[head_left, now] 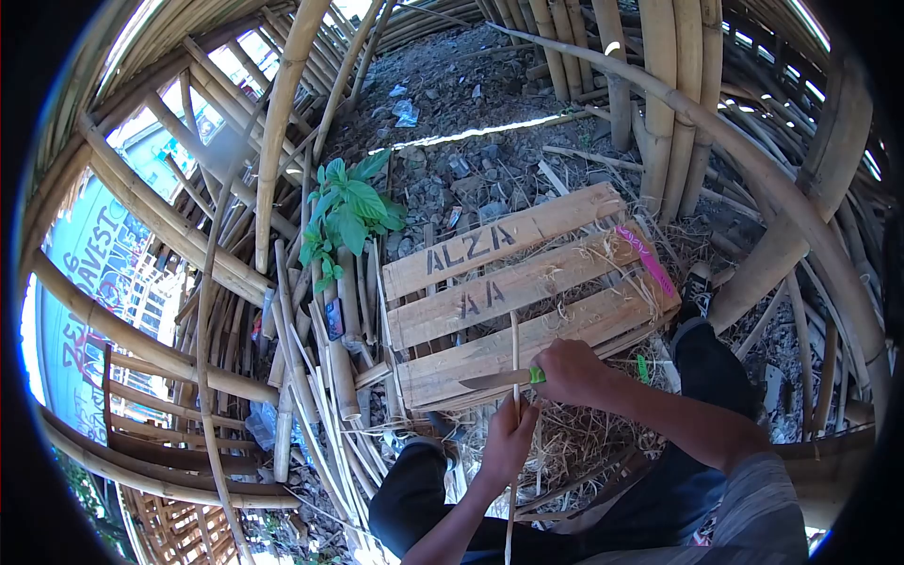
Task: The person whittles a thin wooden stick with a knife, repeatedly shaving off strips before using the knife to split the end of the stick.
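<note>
My right hand [571, 372] is closed around the green handle of a knife [492, 380], its blade pointing left. The blade lies across a thin bamboo strip [515, 347]. Lower down, my left hand [508, 441] grips this strip, with the thumb pressed along it near the knife. The strip runs upright through the fist, its top end overlapping a wooden crate [546, 278] in front of me. Dark letters mark the crate's slats, and curled shavings lie on them. A pink tag [646, 258] hangs at its right end.
Long bamboo poles [697, 113] frame the space on the right, with more at left. Pale split strips [325, 443] lean beside my left leg. A leafy green plant [350, 212] grows behind the crate's left corner. Shavings [584, 443] cover the ground between my legs.
</note>
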{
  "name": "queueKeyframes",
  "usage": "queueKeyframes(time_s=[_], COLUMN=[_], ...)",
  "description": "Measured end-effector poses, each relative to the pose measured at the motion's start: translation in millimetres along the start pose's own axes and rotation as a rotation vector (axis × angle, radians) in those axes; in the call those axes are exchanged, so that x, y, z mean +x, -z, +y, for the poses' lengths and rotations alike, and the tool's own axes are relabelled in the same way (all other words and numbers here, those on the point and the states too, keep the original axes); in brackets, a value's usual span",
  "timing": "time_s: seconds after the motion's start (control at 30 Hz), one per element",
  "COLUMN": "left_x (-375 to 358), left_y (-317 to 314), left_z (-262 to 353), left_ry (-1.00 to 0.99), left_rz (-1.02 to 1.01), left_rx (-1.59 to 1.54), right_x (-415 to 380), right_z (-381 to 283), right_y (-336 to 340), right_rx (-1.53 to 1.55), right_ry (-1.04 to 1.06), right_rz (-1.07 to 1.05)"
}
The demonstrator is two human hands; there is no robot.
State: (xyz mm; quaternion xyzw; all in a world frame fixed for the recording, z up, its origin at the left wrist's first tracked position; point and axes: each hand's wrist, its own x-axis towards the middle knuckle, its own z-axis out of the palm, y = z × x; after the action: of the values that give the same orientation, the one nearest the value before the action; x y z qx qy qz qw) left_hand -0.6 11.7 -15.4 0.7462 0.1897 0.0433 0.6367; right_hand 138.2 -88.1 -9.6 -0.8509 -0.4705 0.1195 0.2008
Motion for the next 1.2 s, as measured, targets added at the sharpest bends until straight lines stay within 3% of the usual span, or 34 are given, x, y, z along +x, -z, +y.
queueKeyframes(time_s=[0.33, 0.73, 1.2], left_x=[-2, 0, 0], left_y=[2, 3, 1], left_z=[2, -1, 0], left_ry=[0.063, -0.005, 0.009], left_rz=[-0.003, -0.001, 0.007], left_rx=[0.019, 0.012, 0.011], right_x=[-2, -3, 0], right_z=[-5, -5, -2], right_y=[1, 0, -3], right_rx=[0.021, 0.007, 0.027], right_ry=[-0.009, 0.047, -0.005], right_rz=[-0.056, 0.014, -0.076])
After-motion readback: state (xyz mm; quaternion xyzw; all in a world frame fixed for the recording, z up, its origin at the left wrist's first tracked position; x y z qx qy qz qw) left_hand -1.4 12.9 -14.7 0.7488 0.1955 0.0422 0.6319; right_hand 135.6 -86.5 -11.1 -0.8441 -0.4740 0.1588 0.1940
